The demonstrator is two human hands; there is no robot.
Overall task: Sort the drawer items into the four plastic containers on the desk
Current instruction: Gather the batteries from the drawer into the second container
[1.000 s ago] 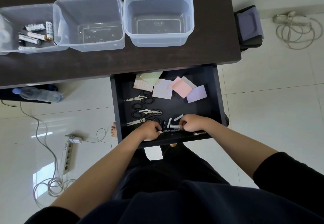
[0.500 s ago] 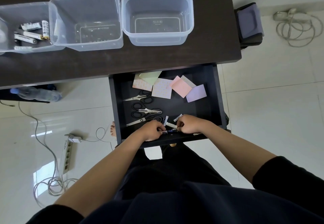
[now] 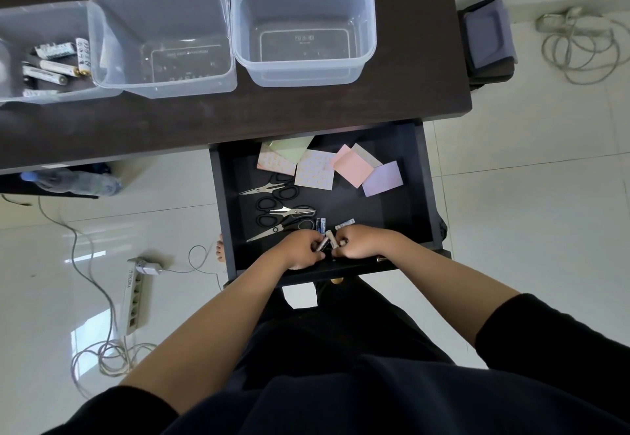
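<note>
On the far left of the dark counter [image 3: 191, 121] stands a clear plastic container [image 3: 20, 93] that holds several batteries [image 3: 56, 59], lying loose on its bottom. Just beside it, touching its wall, is a second clear container [image 3: 163, 39], and to the right of that a third container [image 3: 303, 25]; no items show in these two. A further container is barely in view at the left edge.

Below the counter edge the dark drawer [image 3: 422, 196] is pulled out. At its back lie sticky note pads [image 3: 315, 168] in green, patterned white, pink and purple, overlapping one another. In front of them, toward the left side of the drawer, lie three pairs of scissors [image 3: 283, 211] with black handles, close together.

At the front of the drawer both hands meet over a small cluster of batteries [image 3: 327, 237]. The left hand [image 3: 301, 250] has its fingers curled, and its grip is narrow, pinching a dark battery at its fingertips. The right hand [image 3: 363, 242] is curled too, its grip closed round a light-coloured battery that sticks out toward the left hand. A blue battery and a white one lie on the drawer floor just behind the two hands.

On the floor to the left lie a power strip [image 3: 134, 298] and a coiled cable [image 3: 102, 356]; a water bottle [image 3: 71, 180] lies under the counter. To the right lies another coiled cable [image 3: 579, 46].
</note>
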